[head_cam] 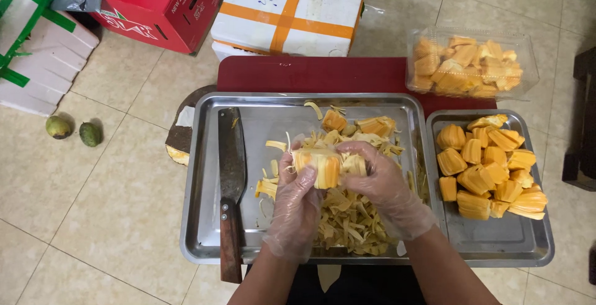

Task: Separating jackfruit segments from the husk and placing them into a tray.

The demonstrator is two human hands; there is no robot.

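Both hands wear thin clear plastic gloves and grip one yellow jackfruit pod (326,167) with pale fibres still around it. My left hand (297,199) holds its left side, my right hand (382,178) its right side, above a large steel tray (205,218). Under the hands lies a heap of stringy jackfruit fibres (347,221), with more uncleaned pods (360,125) at the tray's back. A smaller steel tray (503,243) on the right carries several cleaned orange pods (487,171).
A cleaver with a wooden handle (231,187) lies along the big tray's left side. A clear plastic box of jackfruit pods (469,63) sits on a red board (298,72). Cardboard boxes (288,10) stand behind. Two small green fruits (73,130) lie on the tiled floor.
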